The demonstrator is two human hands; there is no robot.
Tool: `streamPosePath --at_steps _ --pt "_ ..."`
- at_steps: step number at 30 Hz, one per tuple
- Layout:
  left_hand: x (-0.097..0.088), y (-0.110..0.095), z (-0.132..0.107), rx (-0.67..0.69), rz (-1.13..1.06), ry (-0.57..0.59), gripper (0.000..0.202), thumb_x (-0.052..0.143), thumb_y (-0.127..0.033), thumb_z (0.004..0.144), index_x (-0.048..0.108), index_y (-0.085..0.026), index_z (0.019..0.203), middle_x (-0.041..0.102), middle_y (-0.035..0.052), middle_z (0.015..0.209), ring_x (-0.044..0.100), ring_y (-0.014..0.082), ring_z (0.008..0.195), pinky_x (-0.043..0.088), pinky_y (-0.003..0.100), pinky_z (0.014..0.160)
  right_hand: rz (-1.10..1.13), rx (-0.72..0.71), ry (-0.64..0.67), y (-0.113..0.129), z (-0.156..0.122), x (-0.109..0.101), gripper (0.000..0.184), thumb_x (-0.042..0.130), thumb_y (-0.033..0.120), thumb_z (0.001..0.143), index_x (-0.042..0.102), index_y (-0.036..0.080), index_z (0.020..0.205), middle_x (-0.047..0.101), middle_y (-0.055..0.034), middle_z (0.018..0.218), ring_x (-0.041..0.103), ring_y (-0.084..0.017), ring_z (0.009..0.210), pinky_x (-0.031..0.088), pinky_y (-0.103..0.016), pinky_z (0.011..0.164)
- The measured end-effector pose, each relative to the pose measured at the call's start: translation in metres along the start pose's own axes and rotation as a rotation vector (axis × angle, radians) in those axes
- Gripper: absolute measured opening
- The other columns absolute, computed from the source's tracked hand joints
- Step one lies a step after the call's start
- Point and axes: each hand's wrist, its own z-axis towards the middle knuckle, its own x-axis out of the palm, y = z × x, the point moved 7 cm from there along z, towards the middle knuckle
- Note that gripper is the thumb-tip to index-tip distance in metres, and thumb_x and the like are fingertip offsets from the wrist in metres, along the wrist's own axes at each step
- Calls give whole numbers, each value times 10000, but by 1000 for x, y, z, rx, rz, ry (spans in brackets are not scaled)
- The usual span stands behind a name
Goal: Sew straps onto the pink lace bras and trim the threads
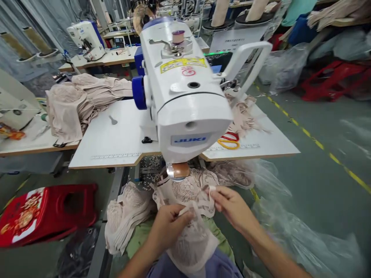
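Note:
A pale beige lace garment (193, 241) hangs between my hands, below the head of a white JUKI sewing machine (189, 112). My left hand (171, 224) pinches its fabric edge between thumb and fingers. Further right and slightly higher, my right hand (230, 202) is closed on a narrow strap or band of the same garment. Part of the lace lies right under the machine's presser area, where the needle is hidden from me. A bundle of similar lace pieces (127, 218) rests at my left, over the green cloth (139, 237) on my lap.
Stacked beige garments (89, 100) lie on the table's left side. Red and yellow-handled scissors (228, 141) and fabric scraps (246, 114) are on the right. A red stool (69, 208) stands at left; clear plastic bags (307, 239) spread over the floor at right.

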Motion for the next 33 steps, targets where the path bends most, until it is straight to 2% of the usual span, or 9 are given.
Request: streamPosePath --at_steps 4,8,12,16,20,22,26,30,33 --pt "-15 -5 4 10 89 -59 462 538 -549 884 472 -194 596 352 -34 609 325 117 597 250 248 553 210 102 183 14 1 18 359 867 494 672 753 182 808 656 -28 761 582 -142 667 478 -288 679" --pt "-15 -7 8 22 131 -46 459 548 -564 879 583 -169 648 400 -27 614 346 121 601 269 244 560 11 -16 352 27 -2 51 306 804 489 768 797 200 871 653 -78 1134 613 -207 1035 459 -325 919" --pt "-14 -5 6 40 187 -43 462 529 -547 902 603 -157 665 401 -29 602 346 114 582 265 237 545 -166 -155 379 32 0 65 396 687 572 859 795 195 910 616 -67 1033 605 -189 951 469 -290 835" --pt "-18 -7 3 70 245 -74 438 507 -504 941 629 -159 699 450 -22 598 403 125 577 307 232 542 -331 -288 292 40 1 60 452 612 590 912 787 178 851 598 -41 837 564 -164 795 417 -262 700" --pt "-13 -15 4 241 249 -147 278 551 -423 947 692 -184 935 665 57 911 622 199 854 493 268 751 -300 -379 202 49 2 56 386 654 539 904 800 189 835 573 -24 744 543 -160 756 392 -263 667" --pt "-9 -13 3 320 236 -239 233 546 -380 958 675 -196 1022 688 67 986 653 206 918 527 294 823 -180 -348 186 50 6 56 326 705 507 874 808 198 875 606 -25 780 556 -156 760 404 -259 664" --pt "-13 -10 -2 458 366 -486 169 550 -292 961 646 -178 1041 727 59 863 702 191 758 562 267 682 32 -173 172 49 23 53 349 768 523 806 795 187 893 632 -12 767 492 -102 627 371 -225 565" --pt "-17 -40 3 738 637 -371 341 539 -158 946 644 -202 1267 784 43 869 745 161 719 562 212 644 134 -108 132 65 48 41 434 778 587 751 756 177 893 604 7 712 494 -94 590 413 -215 547" --pt "-37 -56 16 655 650 -391 312 519 -176 961 707 -215 1208 809 48 991 772 162 842 581 186 707 53 -162 148 84 70 35 393 788 541 745 706 166 829 576 27 667 511 -94 585 433 -218 565"
